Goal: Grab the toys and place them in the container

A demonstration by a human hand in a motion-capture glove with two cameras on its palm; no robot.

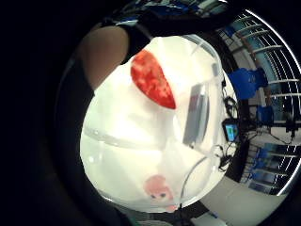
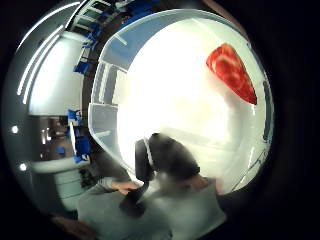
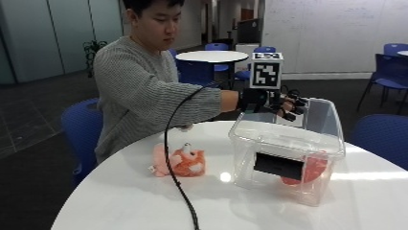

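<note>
The gloved right hand hangs over the clear box, grip loose, holding nothing. A red toy lies inside; an orange toy sits on the tabletop.

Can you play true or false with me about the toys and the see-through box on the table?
1. A red toy lies inside the clear container. True.
2. The orange plush toy is in the container too. False: it lies on the white table, beside the container.
3. The gloved right hand is above the container's open top. True.
4. The gloved hand is squeezing the orange plush toy. False: it is up over the container, apart from that toy.
5. The container has a lid on. False: its top is open.
</note>
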